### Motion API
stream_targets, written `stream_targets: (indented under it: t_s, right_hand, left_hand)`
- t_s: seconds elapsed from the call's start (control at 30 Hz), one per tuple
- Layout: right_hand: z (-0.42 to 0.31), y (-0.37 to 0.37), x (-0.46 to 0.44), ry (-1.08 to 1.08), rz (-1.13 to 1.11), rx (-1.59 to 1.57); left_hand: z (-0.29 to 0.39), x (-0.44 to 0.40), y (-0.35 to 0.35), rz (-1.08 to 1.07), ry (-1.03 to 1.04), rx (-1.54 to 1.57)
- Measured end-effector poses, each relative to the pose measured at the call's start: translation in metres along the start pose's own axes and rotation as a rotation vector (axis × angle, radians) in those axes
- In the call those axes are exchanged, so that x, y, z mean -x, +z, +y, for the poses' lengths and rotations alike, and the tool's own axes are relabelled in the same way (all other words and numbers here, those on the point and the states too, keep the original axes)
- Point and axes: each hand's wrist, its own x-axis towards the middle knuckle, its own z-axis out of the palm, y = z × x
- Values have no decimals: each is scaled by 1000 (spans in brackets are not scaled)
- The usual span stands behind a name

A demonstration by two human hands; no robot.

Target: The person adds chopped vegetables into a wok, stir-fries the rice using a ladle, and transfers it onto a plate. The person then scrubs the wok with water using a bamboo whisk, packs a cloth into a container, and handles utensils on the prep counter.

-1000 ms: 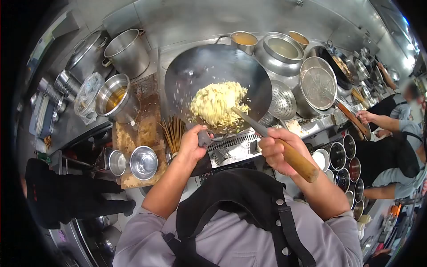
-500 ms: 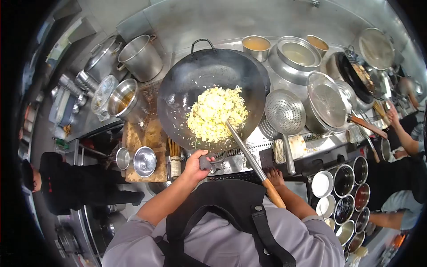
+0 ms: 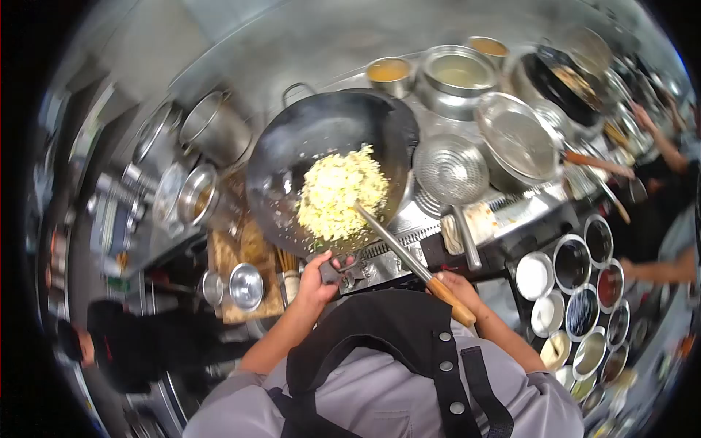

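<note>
A large dark wok (image 3: 281, 146) sits on the stove before me, holding a heap of crumbly yellow scrambled egg (image 3: 343, 190) with pale bits. My left hand (image 3: 315, 285) is closed on the near wok handle (image 3: 331, 273), with a dark grey wrap there. From the heap a long-handled wok tool (image 3: 398, 250) slopes toward me; its head is buried in the food. My right hand (image 3: 458, 286) is beside and partly under the tool's wooden grip (image 3: 453, 301). The grip hides some fingers, so I cannot tell whether they close around it.
A perforated skimmer (image 3: 451, 171) and a mesh strainer (image 3: 518, 139) are right of the wok. Seasoning bowls (image 3: 572, 263) line the near right. A metal bowl (image 3: 247, 286) stands on a wooden board (image 3: 226, 310). People work at left (image 3: 161, 343) and right (image 3: 668, 270).
The view has tilted and shifted, moving the wok left in the picture. My right hand is now up against the wooden grip. My left hand stays on the wok handle.
</note>
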Motion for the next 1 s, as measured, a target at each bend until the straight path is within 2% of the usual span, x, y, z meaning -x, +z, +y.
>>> stream_targets:
  t_s: [0.03,0.07,0.1,0.13,0.17,0.23,0.3,0.33,0.37,0.43,0.5,0.57,0.6,0.63,0.7,0.73,0.83,0.87,0.9,0.97,1.0]
  right_hand:
    - [-29,17,14,-23,37,-122]
    - [-59,33,25,-2,-52,-386]
    - [-92,53,37,113,-40,-487]
    - [-111,72,45,169,-43,-461]
    - [-111,79,43,189,-138,-380]
    - [-108,112,49,112,-166,-239]
    - [-91,154,54,102,-65,-288]
    - [-87,175,62,-16,-82,-365]
    - [-81,193,66,-26,-49,-419]
    - [-68,223,85,-63,35,-454]
    - [-63,261,142,-93,125,-497]
    - [-48,292,203,-128,197,-536]
    - [-40,311,232,-167,237,-558]
    - [-28,329,259,-208,294,-561]
    - [-5,356,298,-254,376,-558]
    - [3,375,319,-290,476,-586]
    - [24,418,372,-358,692,-636]
    - [31,430,386,-386,795,-725]
    - [40,439,401,-418,898,-816]
    - [6,490,384,-424,1078,-884]
    - [30,486,407,-473,1130,-963]
  left_hand:
    - [-1,-2,-5,-36,-42,-37]
    - [-3,-6,-14,-25,-54,24]
    - [-3,-11,-22,-17,-81,75]
    - [1,-17,-27,-34,-172,65]
    - [6,-25,-32,-53,-269,53]
    - [14,-40,-45,-84,-351,-98]
    - [25,-39,-48,-190,-341,-46]
    - [31,-34,-43,-210,-292,-102]
    - [38,-24,-40,-229,-232,-153]
    - [45,4,-41,-314,-255,-230]
    - [56,37,-47,-386,-280,-292]
    - [61,63,-59,-380,-604,-272]
    - [69,87,-57,-498,-640,-456]
    - [66,102,-58,-515,-664,-474]
    - [42,117,-57,-661,-666,-783]
    - [29,125,-53,-683,-687,-794]
    - [-35,156,-37,-767,-1062,-863]
    - [-65,172,-38,-845,-942,-964]
    - [-90,185,-41,-868,-969,-984]
    - [-76,195,-26,-905,-1187,-989]
    - [-103,219,-29,-972,-1090,-1063]
